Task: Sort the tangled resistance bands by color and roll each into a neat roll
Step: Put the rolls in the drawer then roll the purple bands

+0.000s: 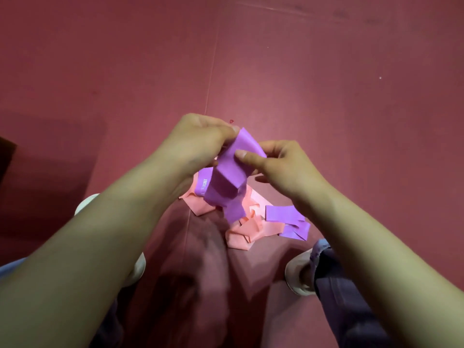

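1. A person's left hand (200,141) and right hand (273,167) are raised close together above a dark red floor mat (326,96), both clamped on the upper end of a flat purple rubber resistance band (231,177).
2. The left fingers pinch the band's top edge; the right thumb presses its front face.
3. The band hangs down in folds into a tangled heap of salmon-pink resistance bands (241,234) on the mat.
4. A second purple strip (288,219) lies at the heap's right edge, possibly part of the same band.
5. White shoes (297,275) flank the heap.
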`<control>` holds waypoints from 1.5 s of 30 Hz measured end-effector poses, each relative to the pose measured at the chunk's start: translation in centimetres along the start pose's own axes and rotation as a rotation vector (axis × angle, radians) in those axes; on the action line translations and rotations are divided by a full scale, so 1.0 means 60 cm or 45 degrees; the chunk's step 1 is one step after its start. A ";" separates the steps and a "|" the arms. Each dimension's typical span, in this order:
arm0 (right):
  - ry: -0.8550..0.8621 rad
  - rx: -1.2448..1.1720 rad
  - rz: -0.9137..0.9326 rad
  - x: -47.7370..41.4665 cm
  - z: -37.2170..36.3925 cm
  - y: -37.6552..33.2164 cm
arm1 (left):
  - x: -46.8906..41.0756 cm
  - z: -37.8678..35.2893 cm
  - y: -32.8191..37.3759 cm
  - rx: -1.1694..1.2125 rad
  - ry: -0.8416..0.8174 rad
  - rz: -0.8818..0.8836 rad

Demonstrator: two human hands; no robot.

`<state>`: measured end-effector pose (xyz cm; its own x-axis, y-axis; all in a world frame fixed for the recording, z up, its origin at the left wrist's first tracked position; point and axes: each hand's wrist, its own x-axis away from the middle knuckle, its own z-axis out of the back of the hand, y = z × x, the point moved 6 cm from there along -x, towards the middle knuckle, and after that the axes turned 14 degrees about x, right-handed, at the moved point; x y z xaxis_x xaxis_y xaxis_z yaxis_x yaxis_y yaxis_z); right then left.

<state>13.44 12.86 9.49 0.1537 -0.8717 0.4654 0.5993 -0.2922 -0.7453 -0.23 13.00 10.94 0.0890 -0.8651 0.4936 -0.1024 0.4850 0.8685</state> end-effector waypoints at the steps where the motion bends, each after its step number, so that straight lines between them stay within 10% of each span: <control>1: 0.029 -0.016 -0.014 -0.006 0.006 -0.002 | -0.004 0.001 0.001 0.005 0.023 -0.009; 13: 0.106 -0.263 -0.109 -0.017 0.038 0.021 | -0.010 -0.002 -0.037 -0.293 0.028 0.026; 21: 0.232 -0.091 -0.227 -0.023 0.060 0.058 | -0.018 0.001 -0.003 -0.210 0.065 -0.342; 29: 0.089 0.013 0.167 -0.009 0.036 0.013 | -0.013 0.017 0.008 -0.076 0.113 -0.392; 45: 0.197 -0.047 0.190 -0.021 0.040 0.006 | -0.014 0.015 0.004 -0.209 0.039 -0.353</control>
<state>15.34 14.81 9.80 0.1143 -0.9556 0.2717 0.5492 -0.1671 -0.8188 -1.23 13.73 10.68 0.1210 -0.9642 0.2358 0.0910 0.2473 0.9647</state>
